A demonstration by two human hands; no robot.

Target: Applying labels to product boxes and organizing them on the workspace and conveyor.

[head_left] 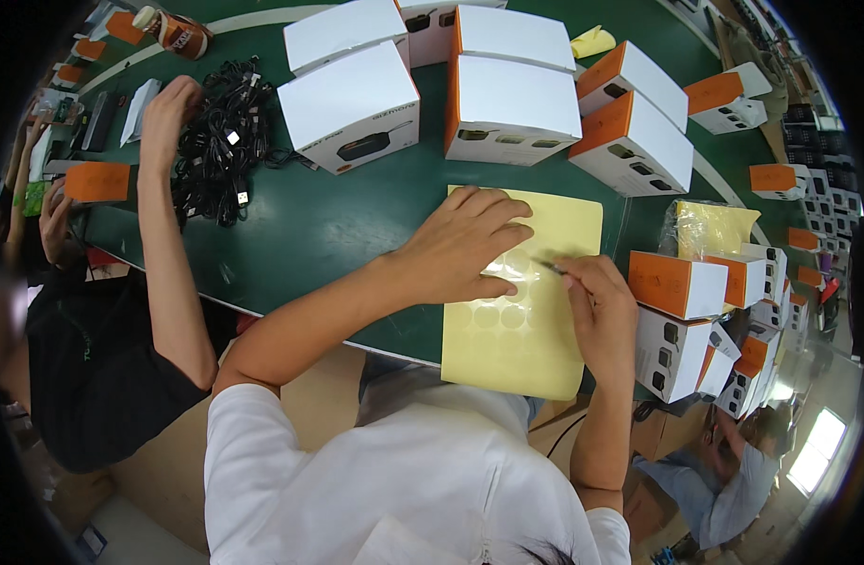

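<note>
A yellow backing sheet [554, 353] with rows of round clear stickers [486, 314] lies at the table's front edge, partly overhanging it. My left hand [470, 243] rests on the sheet's upper left part, fingers spread and holding nothing. At the sheet's right side my right hand [603, 306] is closed in a pinch on a thin dark pointed tool [549, 266]. The tool's tip is over the stickers, close to my left fingers. Most of its shaft is hidden in my fingers, so its exact kind does not show.
White and orange boxes [512, 99] stand along the back, with more stacked boxes [677, 282] right of the sheet. Black cables [229, 141] lie in a heap at left, under a co-worker's hand [171, 113]. A jar [178, 36] stands behind. Another person [724, 480] is at lower right.
</note>
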